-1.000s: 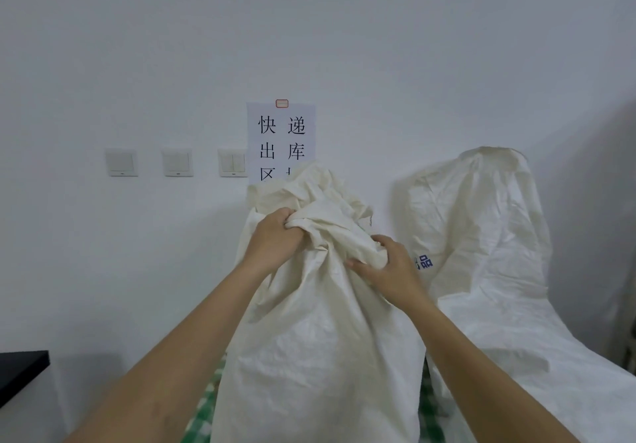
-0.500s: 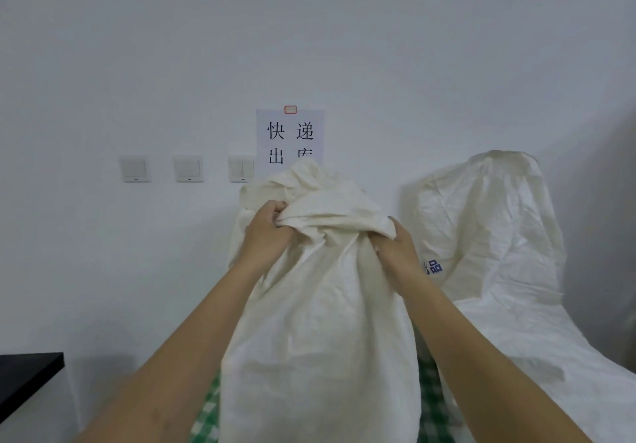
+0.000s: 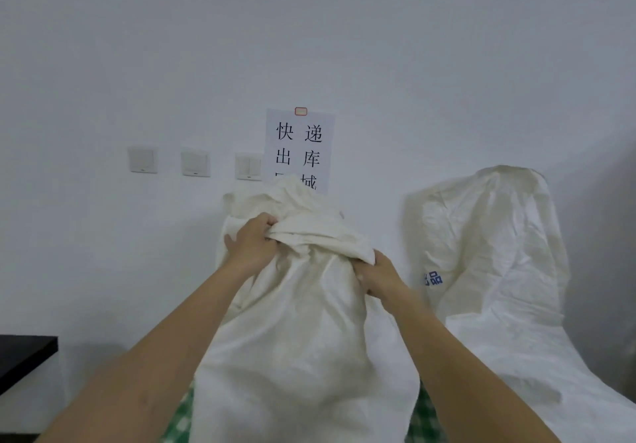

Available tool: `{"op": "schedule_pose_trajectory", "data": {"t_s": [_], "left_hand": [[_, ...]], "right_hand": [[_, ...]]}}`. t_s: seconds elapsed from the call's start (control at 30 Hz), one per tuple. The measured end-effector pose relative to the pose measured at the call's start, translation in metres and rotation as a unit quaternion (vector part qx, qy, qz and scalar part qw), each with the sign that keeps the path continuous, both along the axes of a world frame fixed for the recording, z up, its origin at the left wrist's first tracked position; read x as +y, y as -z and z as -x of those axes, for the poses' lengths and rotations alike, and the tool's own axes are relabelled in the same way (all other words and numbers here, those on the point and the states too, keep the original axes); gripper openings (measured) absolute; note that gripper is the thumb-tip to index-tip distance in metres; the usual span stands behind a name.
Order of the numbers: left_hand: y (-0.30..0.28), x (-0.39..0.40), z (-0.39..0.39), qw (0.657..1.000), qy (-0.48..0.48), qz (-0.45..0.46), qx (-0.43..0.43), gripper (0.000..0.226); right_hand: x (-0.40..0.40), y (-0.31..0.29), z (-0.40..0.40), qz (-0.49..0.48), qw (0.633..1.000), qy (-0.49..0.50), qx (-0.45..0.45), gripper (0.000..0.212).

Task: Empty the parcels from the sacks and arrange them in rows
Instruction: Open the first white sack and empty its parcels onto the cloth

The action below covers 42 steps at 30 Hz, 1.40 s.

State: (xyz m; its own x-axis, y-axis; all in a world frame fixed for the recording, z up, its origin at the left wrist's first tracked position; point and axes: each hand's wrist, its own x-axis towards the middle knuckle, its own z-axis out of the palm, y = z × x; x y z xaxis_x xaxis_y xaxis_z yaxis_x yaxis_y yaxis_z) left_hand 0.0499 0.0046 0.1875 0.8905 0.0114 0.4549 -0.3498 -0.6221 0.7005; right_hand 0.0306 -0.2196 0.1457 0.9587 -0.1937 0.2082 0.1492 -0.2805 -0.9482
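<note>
Near sack [image 3: 303,346]: cream woven, standing upright centre frame, mouth bunched and folded over at the top. Its base is cut off by the bottom edge of the view, sitting on a green-and-white checked cloth [image 3: 179,418] that shows either side of it.

Left hand [image 3: 249,244]: fingers curled tight into the gathered fabric at the sack's upper left, thumb splayed out on the far side. Right hand [image 3: 380,275]: fingers clamped round a fold at the upper right, lower than the left hand. Both forearms are stretched forward, one on each side of the sack.

No parcels visible; sack contents are hidden.

Second sack [image 3: 492,263]: same material, blue print on its left face, slumped against the wall to the right. There is a narrow gap between it and the right hand, not touching. Its lower part spreads toward the bottom-right corner.

Wall close behind both sacks. Paper sign [image 3: 299,148] with black characters, its lower edge covered by the near sack's top. Three light switches [image 3: 194,161] in a row left of the sign.

Black tabletop corner [image 3: 24,356] at far left, well apart from the left arm, with bare wall between.
</note>
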Motion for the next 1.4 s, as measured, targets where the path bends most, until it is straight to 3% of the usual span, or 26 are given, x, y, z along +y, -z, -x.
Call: {"op": "schedule_pose_trajectory", "data": {"t_s": [0.07,0.2,0.23,0.27,0.37,0.43,0.57,0.63,0.7,0.8,0.83,0.93,1.1,1.2,1.3,1.4], "left_hand": [[0.004,0.003,0.001,1.000,0.000,0.023,0.004,0.013],[0.006,0.005,0.006,0.994,0.063,0.093,0.007,0.006],[0.005,0.003,0.008,0.992,0.074,0.100,0.001,0.008],[0.005,0.002,0.009,0.991,0.083,0.106,-0.003,0.013],[-0.001,-0.006,0.016,0.990,0.096,0.104,-0.012,0.010],[-0.005,-0.009,0.019,0.991,0.100,0.090,-0.016,0.008],[-0.003,-0.001,0.013,0.985,0.076,0.143,-0.062,0.010],[0.006,0.008,0.004,0.994,-0.018,0.079,-0.069,0.037],[0.018,0.016,0.000,0.996,-0.090,0.019,0.009,0.076],[0.035,0.023,-0.004,0.981,-0.045,0.051,0.182,0.127],[0.039,0.026,-0.006,0.973,-0.021,0.088,0.212,0.133],[0.044,0.028,-0.011,0.951,0.020,0.190,0.242,0.109],[0.047,0.021,-0.014,0.944,0.025,0.220,0.244,0.083],[0.046,0.014,-0.013,0.954,0.045,0.192,0.228,0.061],[0.039,0.006,-0.006,0.965,0.070,0.152,0.201,0.035],[0.033,-0.008,0.005,0.965,0.110,0.132,0.198,0.029]], "right_hand": [[0.005,-0.004,0.001,-0.017,0.998,-0.046,-0.042,0.031],[0.006,-0.008,0.003,-0.007,0.998,-0.042,-0.056,0.095],[0.005,-0.008,0.005,0.002,0.998,-0.043,-0.054,0.101],[0.005,-0.006,0.008,0.007,0.997,-0.049,-0.054,0.098],[0.011,0.000,0.014,0.040,0.997,-0.050,-0.044,0.053],[0.017,0.004,0.015,0.049,0.998,-0.022,-0.017,0.038],[0.019,-0.028,0.026,-0.079,0.994,0.061,-0.038,0.018],[0.010,-0.041,0.029,-0.136,0.984,0.075,-0.088,0.017],[0.005,-0.043,0.032,-0.127,0.986,0.069,-0.081,0.015],[-0.002,-0.024,0.023,-0.126,0.988,0.079,0.026,0.029],[-0.005,-0.018,0.019,-0.126,0.987,0.082,0.060,0.039],[-0.013,-0.007,0.016,-0.097,0.987,0.063,0.113,0.054],[-0.021,0.002,0.022,-0.070,0.990,0.007,0.119,0.067],[-0.024,0.012,0.023,-0.063,0.986,-0.046,0.147,0.089],[-0.016,0.022,0.022,-0.092,0.973,-0.115,0.176,0.089],[0.007,0.035,0.010,-0.079,0.969,-0.111,0.205,0.111]]}}
